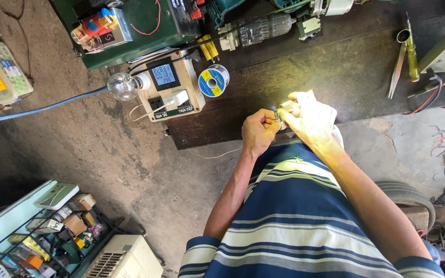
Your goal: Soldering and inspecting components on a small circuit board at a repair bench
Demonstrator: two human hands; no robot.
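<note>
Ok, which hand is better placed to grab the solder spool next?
Probably left: the left hand sits nearer the solder spool, while the right hand is farther. Both pinch a small part.

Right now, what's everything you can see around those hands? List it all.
Small circuit board: one, greenish, pinched between both hands.
Solder spool: one, blue and yellow, on the dark bench.
Meter box: one, beige with a screen, bench's left edge.
Light bulb: one, clear, on the box's left side.
Tweezers: one, metal, right of bench.
Screwdriver: one, yellow, beside tweezers.
Blue cable: one, across the floor.
Left hand: grips board.
Right hand: grips board, brightly lit.
</note>
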